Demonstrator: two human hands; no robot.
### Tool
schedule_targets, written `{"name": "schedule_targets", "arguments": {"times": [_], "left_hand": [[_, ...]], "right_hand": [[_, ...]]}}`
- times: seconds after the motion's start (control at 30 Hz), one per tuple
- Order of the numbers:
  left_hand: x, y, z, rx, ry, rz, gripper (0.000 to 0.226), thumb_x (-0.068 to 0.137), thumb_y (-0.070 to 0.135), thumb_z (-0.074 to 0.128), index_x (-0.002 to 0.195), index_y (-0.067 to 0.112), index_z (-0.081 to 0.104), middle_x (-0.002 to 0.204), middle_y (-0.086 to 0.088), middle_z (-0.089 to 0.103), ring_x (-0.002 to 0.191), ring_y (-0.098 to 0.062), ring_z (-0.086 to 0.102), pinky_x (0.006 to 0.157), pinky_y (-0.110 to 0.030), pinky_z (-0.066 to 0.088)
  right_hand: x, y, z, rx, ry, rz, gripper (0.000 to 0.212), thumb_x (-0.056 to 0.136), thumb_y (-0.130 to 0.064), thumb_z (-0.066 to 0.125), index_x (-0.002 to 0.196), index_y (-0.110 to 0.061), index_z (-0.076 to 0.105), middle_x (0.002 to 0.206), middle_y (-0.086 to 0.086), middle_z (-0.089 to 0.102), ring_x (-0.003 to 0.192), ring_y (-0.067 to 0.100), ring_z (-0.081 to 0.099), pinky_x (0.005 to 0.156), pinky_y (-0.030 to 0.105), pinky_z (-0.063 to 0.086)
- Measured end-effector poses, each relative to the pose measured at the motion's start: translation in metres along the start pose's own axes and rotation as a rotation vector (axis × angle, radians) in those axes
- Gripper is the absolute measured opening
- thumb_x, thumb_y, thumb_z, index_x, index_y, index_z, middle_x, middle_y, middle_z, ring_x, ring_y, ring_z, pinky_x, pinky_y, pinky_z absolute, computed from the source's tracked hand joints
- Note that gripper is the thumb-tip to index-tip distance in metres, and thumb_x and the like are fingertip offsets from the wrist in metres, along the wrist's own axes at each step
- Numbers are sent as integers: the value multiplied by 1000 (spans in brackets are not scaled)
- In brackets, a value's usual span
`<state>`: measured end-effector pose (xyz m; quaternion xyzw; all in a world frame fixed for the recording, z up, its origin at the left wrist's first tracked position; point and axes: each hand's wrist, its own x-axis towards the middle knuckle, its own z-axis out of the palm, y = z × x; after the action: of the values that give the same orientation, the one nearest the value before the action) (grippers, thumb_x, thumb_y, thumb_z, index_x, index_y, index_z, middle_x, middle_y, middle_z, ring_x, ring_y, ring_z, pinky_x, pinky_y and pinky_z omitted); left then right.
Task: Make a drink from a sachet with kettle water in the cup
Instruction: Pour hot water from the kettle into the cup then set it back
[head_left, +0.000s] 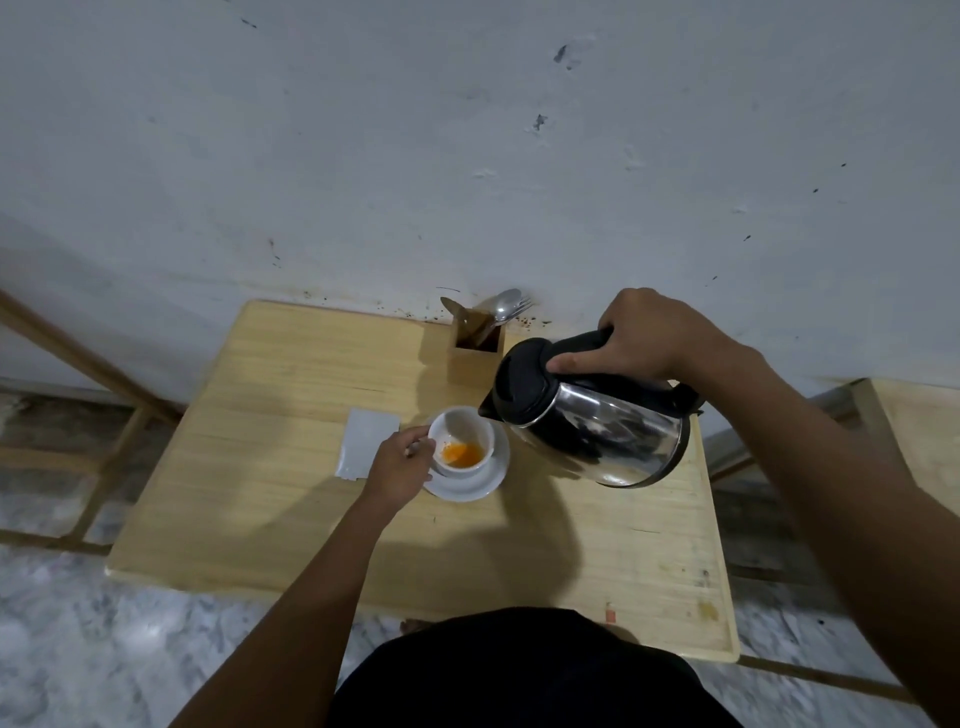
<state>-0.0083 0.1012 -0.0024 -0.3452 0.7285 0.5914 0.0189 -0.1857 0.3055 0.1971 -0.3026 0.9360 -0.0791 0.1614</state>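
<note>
Cup (461, 437): white, upright on a white saucer (483, 486), near the middle of a pale wooden table (270, 415). Orange powder (461, 454) heaped at the bottom, no water visible in it. Left hand (399, 465) pressed against the cup's left side, fingers (418, 446) curled around the handle area, closed on it. Silvery sachet (365, 442) flat on the table just left of that hand, partly tucked under it.

Kettle (592, 415): steel body, black lid and spout, held in the air just right of the cup, tilted with the spout toward and nearly over the cup's right rim. No stream of water discernible. Right hand (649, 338) wrapped tight around the black handle on top, thumb laid forward along the lid edge.

Wooden holder (475, 353) at the table's far edge by the wall, behind the cup and just left of the kettle, with spoons (506, 304) and a fork sticking out. Marbled floor (104, 639) below, dark clothing at the bottom of the view.
</note>
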Motion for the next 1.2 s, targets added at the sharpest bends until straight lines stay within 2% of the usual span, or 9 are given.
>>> {"name": "schedule_targets", "arguments": {"times": [0.13,0.33,0.5,0.7,0.87,1.0,1.2], "left_hand": [[1,-1,-3,-6,-22,0,31,97,14,50,126,10,60,99,-4,57,78,-14,60,87,-50,56],[1,-2,-5,29,-40,5,31,97,17,51,126,15,61,110,-6,58,102,-27,62,92,-50,54],[-1,1,-5,38,-42,5,33,97,16,50,129,13,59,108,-4,57,103,-28,63,90,-47,56],[0,3,-5,35,-51,16,34,97,12,49,130,10,58,103,-5,57,93,-22,60,90,-51,55],[0,1,-4,35,-44,-2,35,97,13,50,130,11,57,107,-8,62,92,-22,61,90,-51,55],[0,4,-4,42,-46,5,33,96,11,49,127,9,60,81,9,58,88,-24,61,91,-52,54],[1,2,-5,70,-36,1,34,96,15,51,129,9,58,105,-9,63,95,-29,66,91,-49,55]], "right_hand": [[1,-13,1,-57,-31,13,75,59,-83,64,52,-9,52,48,1,46,46,18,46,49,27,33],[2,-27,3,-133,-66,39,74,60,-84,61,55,-10,52,51,0,48,48,16,47,50,27,34],[2,-36,2,-158,-82,61,73,61,-83,63,55,-12,46,51,0,46,48,17,44,51,27,33],[-1,-36,2,-168,-88,70,74,61,-85,60,56,-12,50,54,1,50,52,17,48,52,28,36],[-5,-33,2,-181,-87,79,75,59,-85,60,53,-12,48,51,0,48,50,18,47,52,28,35],[-7,-30,1,-178,-82,79,75,59,-85,61,52,-11,48,50,0,47,49,18,46,52,28,34],[-12,-27,0,-148,-85,95,75,57,-85,62,52,-11,48,49,0,46,49,18,45,53,29,34]]}}
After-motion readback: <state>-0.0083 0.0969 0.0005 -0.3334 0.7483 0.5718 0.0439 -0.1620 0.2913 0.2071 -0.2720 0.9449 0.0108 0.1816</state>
